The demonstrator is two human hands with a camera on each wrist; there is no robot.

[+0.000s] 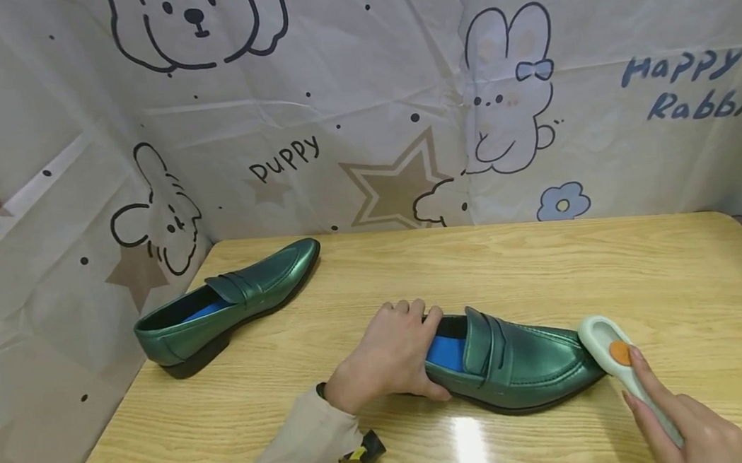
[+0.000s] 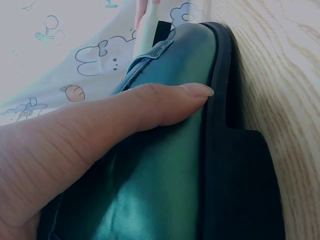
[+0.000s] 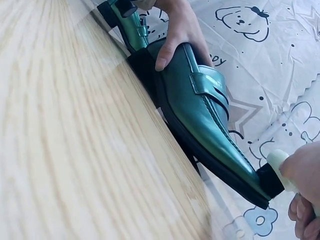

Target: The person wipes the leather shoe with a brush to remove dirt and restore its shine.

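Note:
A shiny green loafer [image 1: 538, 363] with a blue insole lies on the table, its toe to the right. My left hand [image 1: 391, 358] grips it at the heel; in the left wrist view the thumb [image 2: 150, 105] presses along the shoe's side, above the black sole. With my right hand [image 1: 701, 417] I hold a pale green brush [image 1: 638, 388], a finger at its orange button [image 1: 620, 353]. The brush's black underside [image 3: 270, 181] meets the toe tip in the right wrist view.
A matching green loafer [image 1: 247, 288] stands at the back left of the wooden table [image 1: 507, 266], toe toward the back. Behind and to the left hangs a white cloth [image 1: 348, 70] printed with cartoon animals. A dark strap piece [image 1: 371, 447] sits at the left sleeve.

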